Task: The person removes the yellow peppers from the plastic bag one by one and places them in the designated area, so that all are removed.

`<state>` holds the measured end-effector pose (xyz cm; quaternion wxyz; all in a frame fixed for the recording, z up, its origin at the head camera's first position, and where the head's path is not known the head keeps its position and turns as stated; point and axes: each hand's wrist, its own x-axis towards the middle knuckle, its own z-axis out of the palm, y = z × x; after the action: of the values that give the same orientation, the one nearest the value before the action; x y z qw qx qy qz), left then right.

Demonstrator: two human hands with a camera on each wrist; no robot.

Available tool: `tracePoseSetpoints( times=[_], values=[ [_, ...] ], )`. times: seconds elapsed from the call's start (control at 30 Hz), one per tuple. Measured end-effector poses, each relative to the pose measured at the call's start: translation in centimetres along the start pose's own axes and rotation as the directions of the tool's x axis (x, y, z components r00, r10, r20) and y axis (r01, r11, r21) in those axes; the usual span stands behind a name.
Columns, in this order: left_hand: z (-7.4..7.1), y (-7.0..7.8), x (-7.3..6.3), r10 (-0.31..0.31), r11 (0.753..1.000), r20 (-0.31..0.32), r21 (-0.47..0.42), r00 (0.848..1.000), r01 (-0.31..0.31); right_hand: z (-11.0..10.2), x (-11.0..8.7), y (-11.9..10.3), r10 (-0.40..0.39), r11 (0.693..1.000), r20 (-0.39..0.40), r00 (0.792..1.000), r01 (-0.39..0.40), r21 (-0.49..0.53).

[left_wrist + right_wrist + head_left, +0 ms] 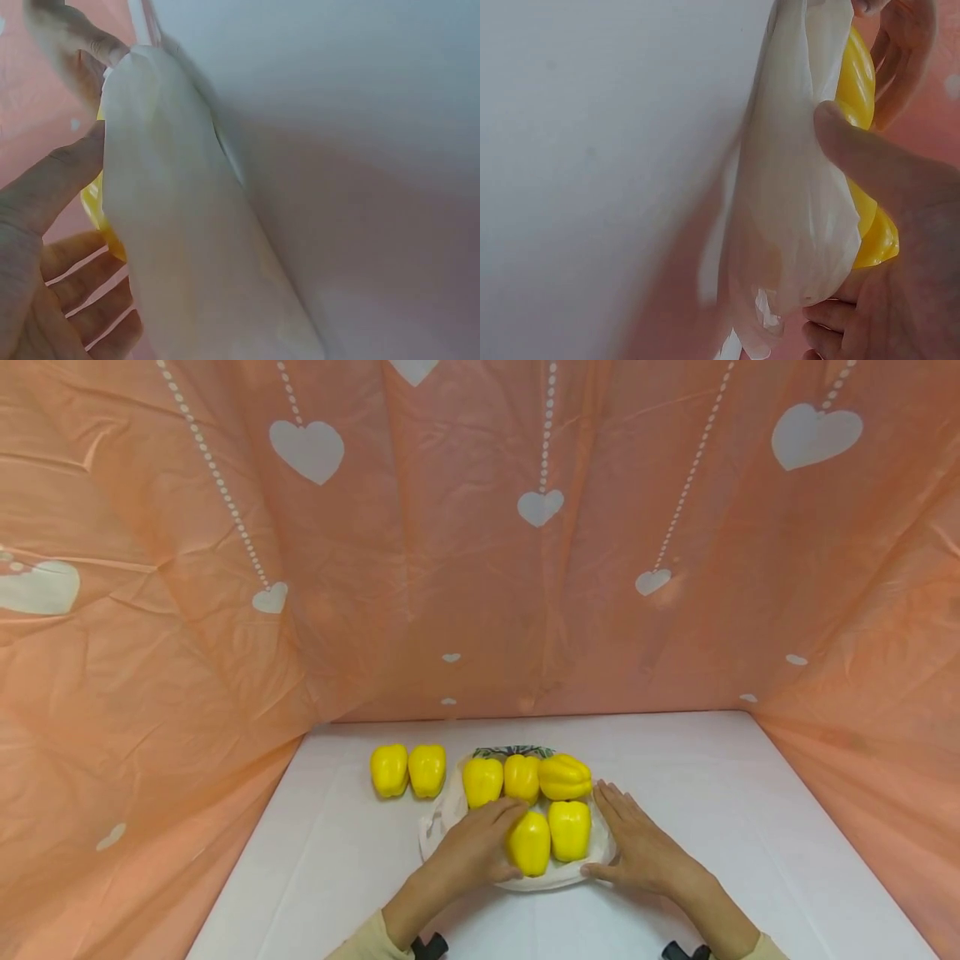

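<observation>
A white cloth bag point(555, 878) lies on the table, its front rim facing me. Several yellow bell peppers sit in it, three along the back, such as the tilted one point(566, 777), and two in front. My left hand point(474, 847) grips the front-left bell pepper point(529, 845) from its left side, thumb at the bag's front edge. At the bag's right side is my right hand point(647, 847), fingers extended and thumb point(847, 142) touching the cloth. Close to its palm, yellow pepper point(877, 244) shows past the bag's edge.
Two more yellow bell peppers stand side by side left of the bag, the nearer to it being this one point(427, 770). A dark printed pattern point(513, 750) shows at the bag's back edge. An orange curtain point(480, 568) with white hearts surrounds the white table point(757, 835).
</observation>
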<state>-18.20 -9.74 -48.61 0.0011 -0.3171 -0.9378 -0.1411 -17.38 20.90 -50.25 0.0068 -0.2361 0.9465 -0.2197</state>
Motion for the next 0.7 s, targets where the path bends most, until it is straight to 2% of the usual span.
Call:
tracePoseSetpoints(
  times=[0.37, 0.53, 0.7],
  values=[
    [0.55, 0.50, -0.01, 0.041, 0.998, -0.035, 0.054, 0.999, -0.039, -0.14, -0.06, -0.13, -0.004, 1.000, 0.002, 1.000, 0.004, -0.005],
    [0.73, 0.66, -0.08, 0.024, 0.997, -0.065, 0.074, 0.998, -0.019, -0.10, -0.01, -0.17, -0.006, 1.000, 0.001, 1.000, 0.006, -0.010],
    [0.69, 0.76, -0.07, 0.002, 0.997, -0.064, 0.082, 0.998, 0.004, -0.09, 0.07, -0.17, -0.004, 1.000, 0.001, 1.000, 0.004, -0.008]
  ],
)
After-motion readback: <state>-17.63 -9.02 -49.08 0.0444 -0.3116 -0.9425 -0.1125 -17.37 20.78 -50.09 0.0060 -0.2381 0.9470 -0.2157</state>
